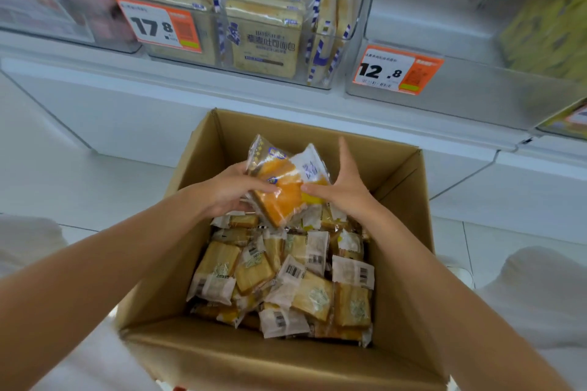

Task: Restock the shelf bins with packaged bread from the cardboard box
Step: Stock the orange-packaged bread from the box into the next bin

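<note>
An open cardboard box stands on the floor below the shelf, filled with several small packaged breads in clear wrappers. Above the box my left hand and my right hand press from both sides on a bunch of orange-yellow bread packets. The right hand's fingers point upward, its thumb on the packets. On the shelf, a clear bin with a 12.8 price tag looks empty.
Clear bins with stacked toast packets and a 17.8 tag fill the shelf's left and middle. Yellow packaged goods sit at far right. A white shelf base and tiled floor surround the box. My knees in white flank it.
</note>
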{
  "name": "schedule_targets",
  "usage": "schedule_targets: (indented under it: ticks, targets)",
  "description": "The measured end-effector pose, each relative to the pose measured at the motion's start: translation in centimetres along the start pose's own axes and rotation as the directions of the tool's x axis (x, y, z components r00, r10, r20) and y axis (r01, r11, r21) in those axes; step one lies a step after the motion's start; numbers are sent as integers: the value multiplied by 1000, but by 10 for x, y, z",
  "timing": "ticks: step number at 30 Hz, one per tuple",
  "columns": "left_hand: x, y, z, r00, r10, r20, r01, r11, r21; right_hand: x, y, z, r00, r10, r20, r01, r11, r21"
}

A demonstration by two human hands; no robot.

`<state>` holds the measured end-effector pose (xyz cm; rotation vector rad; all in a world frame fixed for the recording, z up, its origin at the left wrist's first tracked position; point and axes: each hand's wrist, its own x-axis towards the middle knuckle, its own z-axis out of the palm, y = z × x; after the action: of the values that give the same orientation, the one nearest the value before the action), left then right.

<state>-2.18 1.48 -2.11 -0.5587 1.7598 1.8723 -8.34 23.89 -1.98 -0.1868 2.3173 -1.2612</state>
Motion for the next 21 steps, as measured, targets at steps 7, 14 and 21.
schedule_targets:
  ticks: [7, 14, 21]
  targets:
    - [-28, 18, 24, 995, 101, -14, -102, 990, -92, -17, -7, 10, 998, -54, -15, 56, 987, 149]
    - [-50, 42, 38, 993, 116, -28, -119, 973, -200, -34, -34, -19, 998, 50, 24, -56, 891, 451]
    - [-67, 104, 68, 959, 269, -87, -268, 963, 22, -49, -87, -84, 985, -35, 170, -82, 769, 633]
